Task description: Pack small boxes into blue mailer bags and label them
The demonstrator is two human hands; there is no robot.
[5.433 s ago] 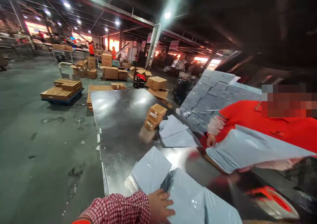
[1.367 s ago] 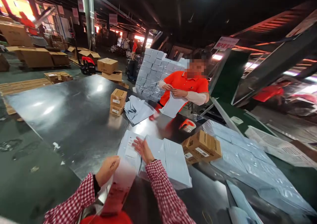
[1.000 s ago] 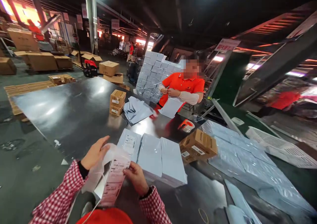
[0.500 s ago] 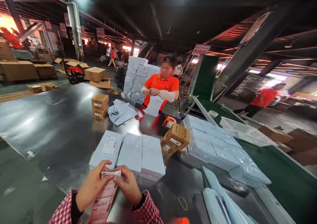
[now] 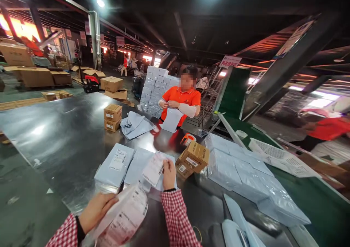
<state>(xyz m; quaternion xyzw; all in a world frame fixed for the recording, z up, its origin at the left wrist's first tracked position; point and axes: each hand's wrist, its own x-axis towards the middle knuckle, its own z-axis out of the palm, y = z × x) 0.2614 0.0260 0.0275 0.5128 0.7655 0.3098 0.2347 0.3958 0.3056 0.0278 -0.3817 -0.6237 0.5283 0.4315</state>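
I am pinching a white printed shipping label [image 5: 153, 168] in my right hand [image 5: 168, 174], over pale blue plastic mailer bags [image 5: 136, 167], my left hand [image 5: 95, 211] gripping the curling backing strip of labels [image 5: 124, 218], on the steel table [image 5: 68, 137].

Parcels [image 5: 115, 165] on table [image 5: 68, 130]; boxes [image 5: 193, 159] right.

Bare steel table [image 5: 62, 137] open from nine to eleven o'clock, grey mailer packs [image 5: 115, 165] blocking straight ahead at twelve, cardboard box [image 5: 194, 159] at one, plastic-wrapped bundles [image 5: 246, 177] crowding two to three.
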